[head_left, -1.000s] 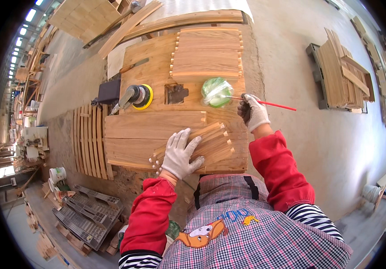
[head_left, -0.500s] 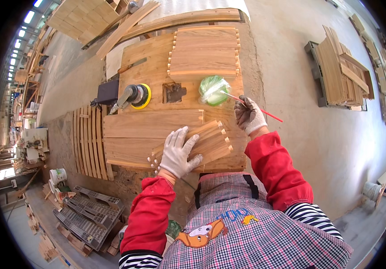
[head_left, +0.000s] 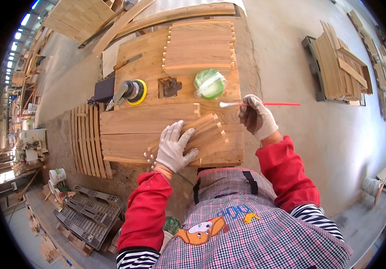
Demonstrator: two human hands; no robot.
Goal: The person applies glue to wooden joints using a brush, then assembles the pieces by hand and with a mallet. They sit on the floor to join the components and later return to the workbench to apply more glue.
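Observation:
My left hand [head_left: 173, 148], in a white glove, lies with fingers spread on a wooden board [head_left: 209, 136] with finger-jointed ends. This board rests at a slant over longer wooden panels [head_left: 132, 120] on the worktable. My right hand [head_left: 258, 119], its glove stained dark at the fingers, grips a thin red-handled brush [head_left: 283, 104]. The brush is level, and its tip carries a white substance. Beyond the tip stands a green bowl [head_left: 211, 85] partly wrapped in clear plastic, with pale contents; the brush is apart from it.
A stack of jointed boards [head_left: 198, 45] sits on the table's far side. An orbital sander [head_left: 132, 92] with a yellow pad lies left of a square cutout [head_left: 169, 87]. Near them are a wooden-handled blade [head_left: 128, 61] and a dark box [head_left: 104, 91]. Stacked planks [head_left: 336, 67] stand at right.
My right hand has drawn the brush out of the bowl, toward me and slightly right, and turned it level. My left hand stays on the board.

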